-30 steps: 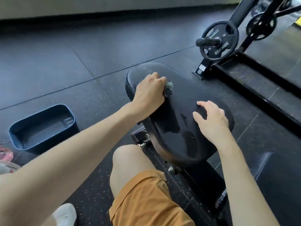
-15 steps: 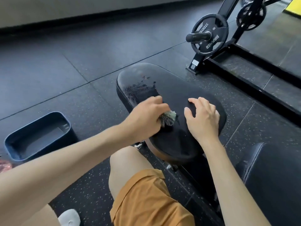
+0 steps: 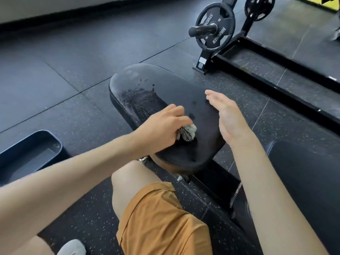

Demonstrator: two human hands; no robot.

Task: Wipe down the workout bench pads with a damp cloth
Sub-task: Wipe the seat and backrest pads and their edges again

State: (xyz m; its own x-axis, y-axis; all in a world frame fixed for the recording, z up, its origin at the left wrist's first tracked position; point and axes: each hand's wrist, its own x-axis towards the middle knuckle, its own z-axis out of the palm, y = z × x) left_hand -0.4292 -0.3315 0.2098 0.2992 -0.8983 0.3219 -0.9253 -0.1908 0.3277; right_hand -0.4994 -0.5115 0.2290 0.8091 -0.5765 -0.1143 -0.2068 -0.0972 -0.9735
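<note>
The left hand [image 3: 161, 126] has its fingers curled round a bunched cloth [image 3: 186, 133], pressing it onto the near half of the black seat pad [image 3: 176, 89]. The right hand [image 3: 228, 116] is over the pad's right edge with its fingers straight and holds nothing. A dark tub [image 3: 29, 153] sits on the floor to the left.

I'm reading the weight plate [image 3: 221, 34] far right: white raised lettering says "HAMMER", and along the opposite rim "STREN", the rest hidden. Small numerals on it are too tiny to read. White sticker [image 3: 202, 62] on the rack post carries a QR code. Lettering on the bench frame [image 3: 237, 193] is blurred.
</note>
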